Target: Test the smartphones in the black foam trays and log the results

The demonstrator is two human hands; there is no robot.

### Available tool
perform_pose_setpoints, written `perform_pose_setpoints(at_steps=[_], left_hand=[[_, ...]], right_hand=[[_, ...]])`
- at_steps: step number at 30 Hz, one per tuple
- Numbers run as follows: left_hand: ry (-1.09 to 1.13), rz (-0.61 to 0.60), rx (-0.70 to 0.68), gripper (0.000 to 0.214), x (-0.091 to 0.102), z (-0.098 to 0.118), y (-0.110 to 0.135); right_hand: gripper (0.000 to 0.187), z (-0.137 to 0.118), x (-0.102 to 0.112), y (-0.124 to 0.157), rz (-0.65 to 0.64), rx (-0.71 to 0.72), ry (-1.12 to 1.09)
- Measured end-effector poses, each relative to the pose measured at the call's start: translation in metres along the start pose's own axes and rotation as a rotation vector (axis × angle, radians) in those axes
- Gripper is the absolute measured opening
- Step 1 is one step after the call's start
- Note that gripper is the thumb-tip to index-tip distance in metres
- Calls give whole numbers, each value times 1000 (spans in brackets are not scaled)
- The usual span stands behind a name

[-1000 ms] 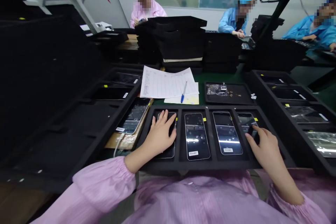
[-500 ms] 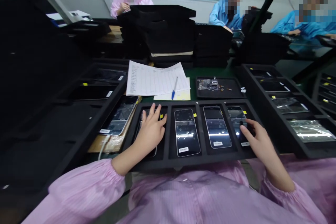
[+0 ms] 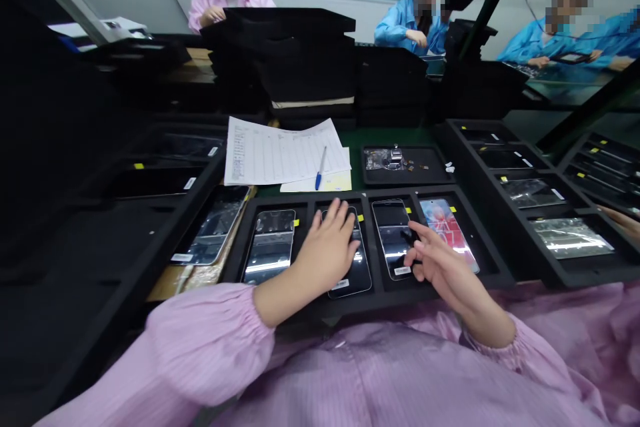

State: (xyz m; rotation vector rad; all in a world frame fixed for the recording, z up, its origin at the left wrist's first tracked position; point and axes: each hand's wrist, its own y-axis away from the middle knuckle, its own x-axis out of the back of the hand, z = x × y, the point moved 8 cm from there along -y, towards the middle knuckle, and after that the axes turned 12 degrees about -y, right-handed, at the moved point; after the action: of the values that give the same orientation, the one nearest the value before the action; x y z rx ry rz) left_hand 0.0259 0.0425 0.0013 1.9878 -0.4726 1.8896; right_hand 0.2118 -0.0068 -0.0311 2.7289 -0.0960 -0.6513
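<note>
Third phone from the left [image 3: 390, 240]: sits in the near tray [image 3: 415, 291], just left of the right hand [image 3: 445, 270], which is the closer hand; long axis runs near to far, far end leaning slightly left
Right hand grip: fingertips apart around its right edge, nothing clamped, can't tell if they touch
Left hand [image 3: 327, 247]: fingers spread over the second phone [image 3: 361, 277], not gripping, contact's hard to call
Phones in near tray: 4, so 3 dark plus one lit phone [image 3: 450, 223] at the right end
Yellow tabs [image 3: 360, 218] there: 4
Pen [image 3: 320, 173] count: just 1, on the paper sheet [image 3: 275, 153]
</note>
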Motion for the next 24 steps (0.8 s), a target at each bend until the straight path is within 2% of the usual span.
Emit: perform_pose_setpoints(at_steps=[2,5,9,14,24], left_hand=[[23,-36,-77,56,-14,13,-7],[24,-27,-95,56,-23,13,-7],[-7,-14,-28,49,-16,9,-6],[-5,69,113,33,-5,12,-20],[78,99,98,54,-13,13,-29]], right_hand=[[61,1,0,1,17,-13,-70],[55,2,3,2,23,-14,-99],[53,4,3,2,5,-23,-118],[49,6,-1,2,-23,-29,-95],[31,2,-3,1,-115,3,-27]])
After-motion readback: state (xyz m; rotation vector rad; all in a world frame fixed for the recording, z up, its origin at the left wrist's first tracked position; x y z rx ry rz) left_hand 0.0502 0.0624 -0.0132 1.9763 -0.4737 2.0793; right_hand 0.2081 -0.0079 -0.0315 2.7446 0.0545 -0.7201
